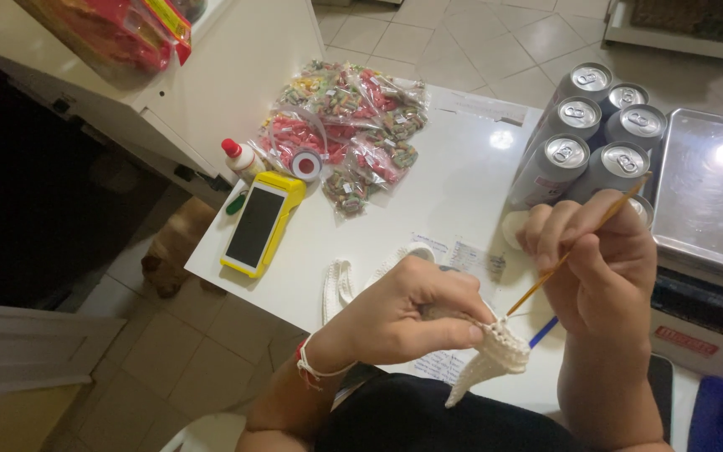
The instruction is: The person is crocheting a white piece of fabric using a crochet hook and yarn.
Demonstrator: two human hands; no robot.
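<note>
Left hand (407,314): pinches white crochet piece (495,351). Right hand (600,259): grips wooden hook (575,247), tip in the stitches. Nearby: drink cans (592,134), yellow card reader (261,222).

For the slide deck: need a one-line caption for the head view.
Left hand pinches a cream crochet piece while right hand works a crochet hook, beside silver drink cans.

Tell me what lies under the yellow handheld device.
The yellow handheld device lies flat on the white table, one end touching a green object. Whatever is directly beneath it is covered.
</note>
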